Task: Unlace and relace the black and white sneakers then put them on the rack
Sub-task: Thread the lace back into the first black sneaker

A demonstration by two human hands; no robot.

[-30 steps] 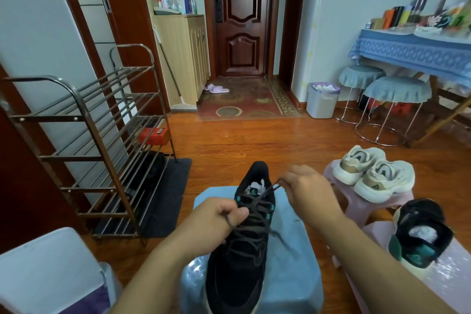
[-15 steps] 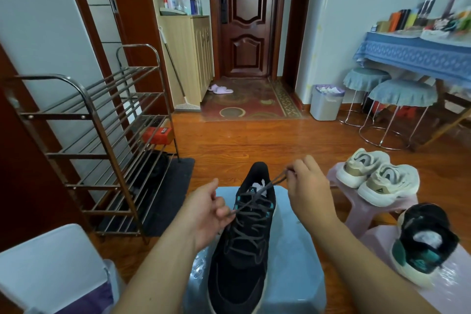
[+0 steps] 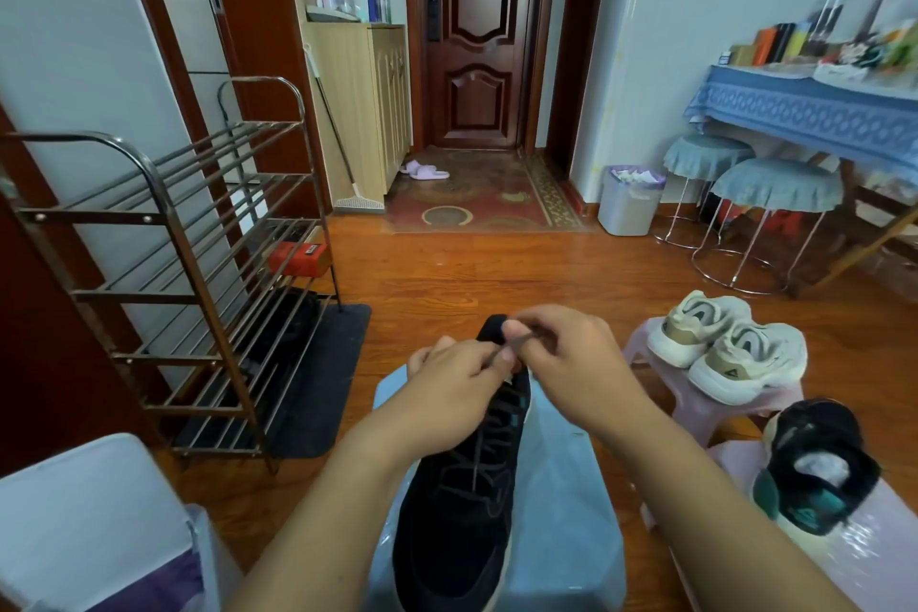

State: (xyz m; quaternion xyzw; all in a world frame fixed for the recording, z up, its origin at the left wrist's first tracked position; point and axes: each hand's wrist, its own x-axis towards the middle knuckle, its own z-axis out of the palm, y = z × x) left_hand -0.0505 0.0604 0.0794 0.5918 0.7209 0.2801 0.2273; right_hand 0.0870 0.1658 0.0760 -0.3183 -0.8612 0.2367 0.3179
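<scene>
Pinching thin, limp lace (image 3: 521,341): your left hand (image 3: 454,380) and right hand (image 3: 571,358) both nip it above black sneaker (image 3: 462,507) tongue; grip near tips.

The near black sneaker (image 3: 457,512) is showing matt, suede-like cloth. The left rack (image 3: 164,234) is gleaming as polished metal, and the wood floor (image 3: 497,273) is shining glossy.

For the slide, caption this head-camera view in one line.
Both hands, left hand and right hand, pinch the lace over a black sneaker on a blue stool.
</scene>
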